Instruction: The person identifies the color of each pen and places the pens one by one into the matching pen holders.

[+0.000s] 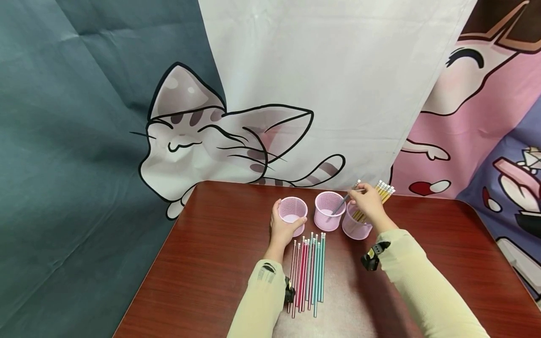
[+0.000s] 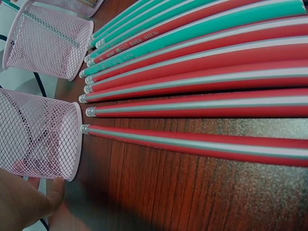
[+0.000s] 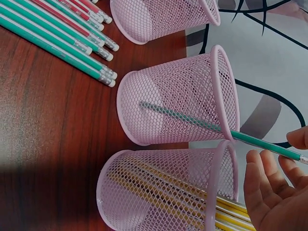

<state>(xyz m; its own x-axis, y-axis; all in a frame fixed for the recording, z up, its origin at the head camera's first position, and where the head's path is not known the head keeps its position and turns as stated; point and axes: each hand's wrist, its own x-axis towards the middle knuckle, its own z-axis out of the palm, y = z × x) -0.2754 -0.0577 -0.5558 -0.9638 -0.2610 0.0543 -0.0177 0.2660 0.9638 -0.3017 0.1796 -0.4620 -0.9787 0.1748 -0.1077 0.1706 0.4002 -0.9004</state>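
Note:
My left hand (image 1: 282,230) holds the leftmost pink mesh pencil cup (image 1: 292,204), thumb on its near right side and fingers round the left. Inside it no pencils show. My right hand (image 1: 368,205) pinches a green pencil (image 3: 262,143) near its eraser end, between thumb and fingertips. That pencil leans in the middle pink mesh cup (image 3: 173,96), its lower end down near the bottom. Just under the right hand, the rightmost pink mesh cup (image 1: 355,231) contains several yellow pencils (image 1: 385,191), eraser ends up.
In front of the cups, several red pencils (image 1: 302,277) and green pencils (image 1: 320,272) lie side by side on the brown wooden table (image 1: 220,263), erasers toward the cups. A printed cloth with a cartoon cat (image 1: 190,150) hangs right behind the table's far edge.

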